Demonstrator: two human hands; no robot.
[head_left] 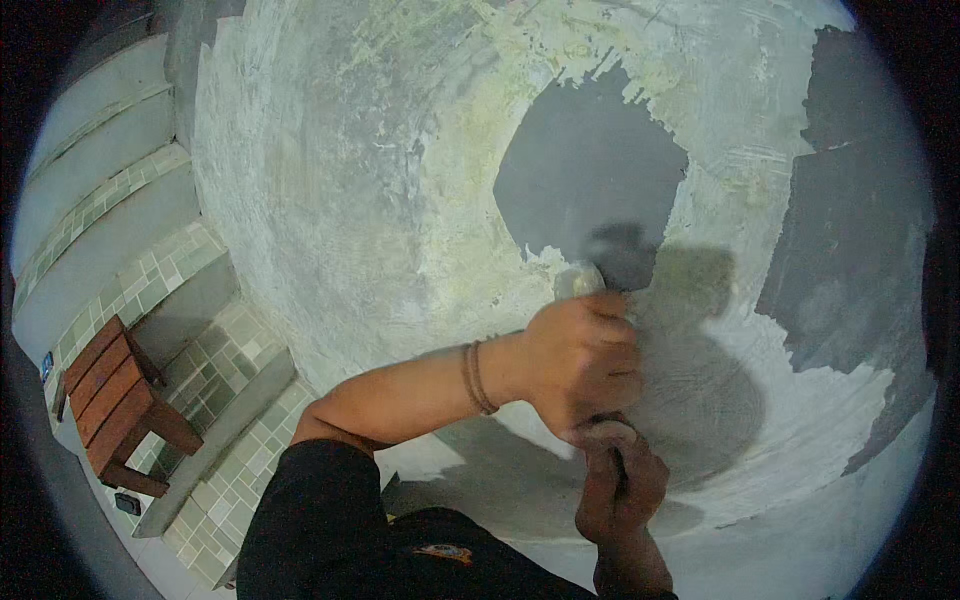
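My left hand (585,365), with a brown band (478,378) on its wrist, is closed round a pale tool (585,281) that looks like a scraper. Its light end sticks out above the fist against the wall (330,200), at the lower edge of a dark grey patch (595,165). Just below, my right hand (625,485) is closed at the tool's rounded pale lower end (608,432). Most of the tool is hidden by my fingers. Around the patch, the wall's whitish-yellow coating has ragged edges.
A larger dark grey area (850,220) with a jagged edge spans the wall's right side. At the left, a brown wooden slatted stool (115,395) stands by tiled steps (130,185). A small black object (128,503) lies near its leg.
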